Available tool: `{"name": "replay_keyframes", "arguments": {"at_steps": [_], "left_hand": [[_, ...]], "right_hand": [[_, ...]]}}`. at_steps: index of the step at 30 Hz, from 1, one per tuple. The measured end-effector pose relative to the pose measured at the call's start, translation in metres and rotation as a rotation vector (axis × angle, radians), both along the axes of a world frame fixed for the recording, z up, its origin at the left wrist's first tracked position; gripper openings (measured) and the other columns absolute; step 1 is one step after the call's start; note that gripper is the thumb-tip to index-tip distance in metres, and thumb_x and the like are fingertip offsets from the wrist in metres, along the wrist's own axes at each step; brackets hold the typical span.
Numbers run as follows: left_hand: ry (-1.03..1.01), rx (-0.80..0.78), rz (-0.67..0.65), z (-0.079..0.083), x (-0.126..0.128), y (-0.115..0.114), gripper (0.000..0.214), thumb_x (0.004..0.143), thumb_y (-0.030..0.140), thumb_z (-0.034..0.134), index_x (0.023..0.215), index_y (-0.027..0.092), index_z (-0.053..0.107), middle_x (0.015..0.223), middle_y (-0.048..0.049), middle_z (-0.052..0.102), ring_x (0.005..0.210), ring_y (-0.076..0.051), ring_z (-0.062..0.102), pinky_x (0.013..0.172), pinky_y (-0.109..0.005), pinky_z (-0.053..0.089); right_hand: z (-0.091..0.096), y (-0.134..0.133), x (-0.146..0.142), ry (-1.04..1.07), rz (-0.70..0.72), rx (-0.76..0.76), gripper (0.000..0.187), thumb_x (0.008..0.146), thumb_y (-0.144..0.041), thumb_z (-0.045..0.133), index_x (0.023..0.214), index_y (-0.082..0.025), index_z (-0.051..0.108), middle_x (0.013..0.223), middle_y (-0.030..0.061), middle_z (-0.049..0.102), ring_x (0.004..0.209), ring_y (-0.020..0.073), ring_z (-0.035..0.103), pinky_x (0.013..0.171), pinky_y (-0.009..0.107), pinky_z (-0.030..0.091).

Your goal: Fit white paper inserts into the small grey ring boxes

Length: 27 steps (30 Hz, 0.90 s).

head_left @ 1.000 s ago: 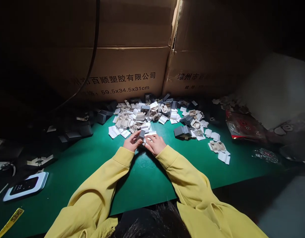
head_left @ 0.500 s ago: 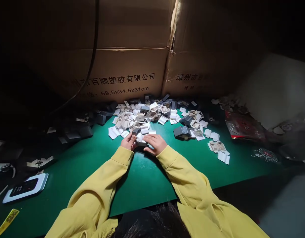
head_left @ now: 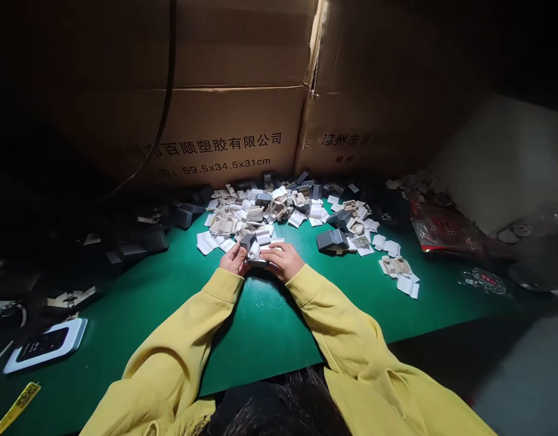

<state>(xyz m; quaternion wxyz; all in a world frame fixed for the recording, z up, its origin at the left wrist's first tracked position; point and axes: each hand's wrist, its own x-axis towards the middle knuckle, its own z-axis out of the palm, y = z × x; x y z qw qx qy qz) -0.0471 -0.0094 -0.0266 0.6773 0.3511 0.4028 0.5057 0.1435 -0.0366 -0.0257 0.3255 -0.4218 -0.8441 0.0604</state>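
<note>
Over the green table, my left hand (head_left: 234, 260) grips the left side of a small dark grey box (head_left: 247, 241), its fingers closed round it. A white folded paper piece (head_left: 254, 251) shows at the opening of the box, between the two hands. From the right, my right hand (head_left: 283, 261) has its fingers bent over the box and the paper, closed on them. The palm side of that hand is hidden. Just beyond the hands lies a heap of white folded papers (head_left: 262, 236) and beige box inserts (head_left: 224, 222).
Closed dark grey boxes (head_left: 332, 240) lie right of the heap. Large cardboard cartons (head_left: 224, 121) stand behind it. A white device with a black panel (head_left: 45, 345) lies at left, near a yellow strip (head_left: 20, 407). Red plastic packets (head_left: 445, 227) are at far right.
My right hand's fingers have curled in closer over the box. The dark grey part by my left hand is tilted up more, and the white paper shows more upright.
</note>
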Motion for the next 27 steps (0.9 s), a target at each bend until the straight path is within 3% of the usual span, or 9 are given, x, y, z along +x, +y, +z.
{"name": "replay_keyframes", "arguments": {"at_steps": [4,7,10,15,22,27], "left_hand": [[-0.002,0.002,0.053,0.003,0.003,0.000,0.073,0.058,0.052,0.087,0.119,0.016,0.068,0.109,-0.0096,0.069,0.083,-0.017,0.065,0.061,-0.022,0.054],[0.024,-0.010,0.071,0.005,0.003,-0.001,0.075,0.056,0.051,0.089,0.121,0.019,0.068,0.114,-0.0086,0.067,0.083,-0.015,0.063,0.058,-0.019,0.053],[0.063,-0.018,0.067,0.007,0.003,-0.003,0.077,0.055,0.049,0.090,0.123,0.021,0.068,0.115,-0.0078,0.067,0.075,-0.011,0.060,0.050,-0.016,0.045],[0.065,0.063,0.028,0.010,0.009,-0.007,0.075,0.050,0.048,0.092,0.116,0.018,0.071,0.111,-0.0095,0.069,0.073,-0.011,0.059,0.056,-0.019,0.046],[0.091,0.123,0.008,0.014,0.014,-0.011,0.070,0.048,0.050,0.092,0.108,0.017,0.075,0.100,-0.0099,0.071,0.085,-0.018,0.063,0.069,-0.025,0.049],[0.118,0.084,-0.043,0.017,0.012,-0.011,0.072,0.052,0.049,0.091,0.113,0.016,0.074,0.086,-0.0055,0.070,0.058,-0.008,0.050,0.048,-0.021,0.036]], "right_hand": [[0.005,-0.006,-0.002,0.207,-0.003,-0.011,0.034,0.081,-0.020,0.063,0.115,-0.021,0.068,0.121,0.0062,0.071,0.115,0.0259,0.058,0.097,0.043,0.049],[0.008,-0.009,-0.008,0.399,-0.108,-0.085,0.025,0.085,-0.022,0.057,0.108,-0.019,0.068,0.119,0.0095,0.071,0.112,0.0241,0.060,0.099,0.042,0.049],[0.009,-0.009,-0.017,0.493,-0.230,-0.208,0.020,0.083,-0.028,0.063,0.100,-0.019,0.068,0.107,0.0098,0.073,0.105,0.0242,0.064,0.095,0.041,0.052],[0.012,-0.008,-0.023,0.508,-0.274,-0.387,0.022,0.074,-0.027,0.073,0.095,-0.021,0.068,0.098,0.0055,0.073,0.098,0.0226,0.067,0.089,0.038,0.055],[0.009,-0.006,-0.019,0.377,-0.266,-0.352,0.025,0.071,-0.026,0.076,0.094,-0.022,0.067,0.096,0.0052,0.073,0.093,0.0221,0.069,0.083,0.036,0.057],[0.006,-0.006,-0.019,0.368,-0.289,-0.317,0.021,0.075,-0.026,0.069,0.094,-0.022,0.065,0.092,0.0040,0.072,0.083,0.0185,0.069,0.079,0.032,0.058]]}}
